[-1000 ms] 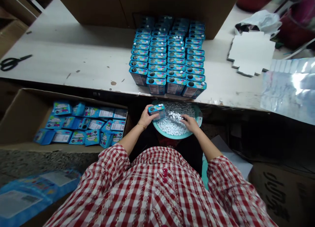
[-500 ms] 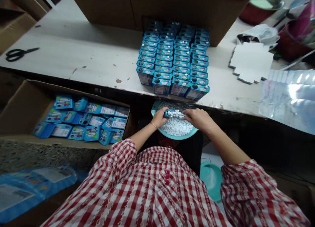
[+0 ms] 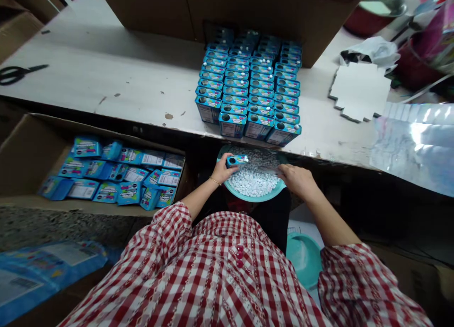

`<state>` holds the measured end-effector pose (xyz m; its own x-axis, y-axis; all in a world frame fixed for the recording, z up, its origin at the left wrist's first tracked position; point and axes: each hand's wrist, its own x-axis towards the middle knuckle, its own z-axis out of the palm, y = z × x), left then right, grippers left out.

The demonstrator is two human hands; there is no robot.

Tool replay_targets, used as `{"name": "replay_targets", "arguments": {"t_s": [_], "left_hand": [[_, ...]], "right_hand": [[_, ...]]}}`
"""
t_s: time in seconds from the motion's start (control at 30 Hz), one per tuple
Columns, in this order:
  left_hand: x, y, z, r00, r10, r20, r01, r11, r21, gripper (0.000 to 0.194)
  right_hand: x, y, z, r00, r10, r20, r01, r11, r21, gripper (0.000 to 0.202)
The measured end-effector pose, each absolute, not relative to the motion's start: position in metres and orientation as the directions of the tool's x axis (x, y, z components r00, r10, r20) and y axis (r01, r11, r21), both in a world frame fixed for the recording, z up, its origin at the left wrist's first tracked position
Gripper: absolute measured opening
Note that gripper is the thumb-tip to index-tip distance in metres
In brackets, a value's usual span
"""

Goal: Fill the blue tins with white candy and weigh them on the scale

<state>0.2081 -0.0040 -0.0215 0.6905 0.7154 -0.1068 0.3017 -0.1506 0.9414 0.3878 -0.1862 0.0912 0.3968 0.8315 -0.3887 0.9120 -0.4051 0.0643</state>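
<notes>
Over the left side of a turquoise bowl [image 3: 260,198] of small white candies [image 3: 253,181], my left hand [image 3: 222,170] grips a small blue box [image 3: 237,160]. A dark round opening and a few white pieces show on the box's top. My right hand [image 3: 298,179] is closed at the bowl's right rim on a clear scoop-like object, whose shape is hard to make out. Rows of upright blue boxes [image 3: 232,124] stand on the white table beyond the bowl, a few with white candies on top.
A cardboard box [image 3: 21,194] at left holds many blue boxes [image 3: 129,193]. Scissors [image 3: 21,73] lie on the table [image 3: 142,81]. White cut card [image 3: 360,90] and clear plastic [image 3: 414,147] lie at right. A second turquoise bowl [image 3: 303,258] sits low, below my right forearm.
The hands have moved apart, my left slightly left with the blue box, my right to the right. The heap of white candies over the box is gone, and its top now shows.
</notes>
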Motion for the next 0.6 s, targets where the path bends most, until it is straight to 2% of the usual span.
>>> {"name": "replay_targets", "arguments": {"t_s": [0.1, 0.2, 0.3, 0.37, 0.47, 0.6], "left_hand": [[0.209, -0.002, -0.032, 0.661, 0.731, -0.169, 0.259, -0.010, 0.966, 0.050], [0.215, -0.004, -0.043, 0.662, 0.704, -0.257, 0.246, 0.120, 0.962, 0.054], [0.217, -0.006, -0.046, 0.682, 0.680, -0.269, 0.216, 0.165, 0.962, 0.055], [0.212, -0.006, -0.041, 0.687, 0.684, -0.245, 0.191, 0.155, 0.969, 0.056], [0.198, 0.001, -0.026, 0.666, 0.724, -0.177, 0.146, 0.105, 0.984, 0.057], [0.183, 0.013, -0.011, 0.621, 0.781, -0.065, 0.199, -0.077, 0.977, 0.052]], "right_hand": [[0.385, -0.187, 0.028, 0.432, 0.756, -0.491, 0.844, -0.532, -0.075, 0.025], [0.362, -0.169, -0.020, 0.461, 0.760, -0.457, 0.762, -0.603, -0.234, 0.030], [0.345, -0.154, -0.043, 0.460, 0.812, -0.360, 0.719, -0.579, -0.386, 0.038], [0.345, -0.152, -0.049, 0.448, 0.841, -0.304, 0.681, -0.541, -0.494, 0.038], [0.357, -0.158, -0.054, 0.447, 0.856, -0.257, 0.629, -0.506, -0.590, 0.032], [0.379, -0.175, -0.044, 0.472, 0.873, -0.126, 0.502, -0.383, -0.775, 0.028]]}}
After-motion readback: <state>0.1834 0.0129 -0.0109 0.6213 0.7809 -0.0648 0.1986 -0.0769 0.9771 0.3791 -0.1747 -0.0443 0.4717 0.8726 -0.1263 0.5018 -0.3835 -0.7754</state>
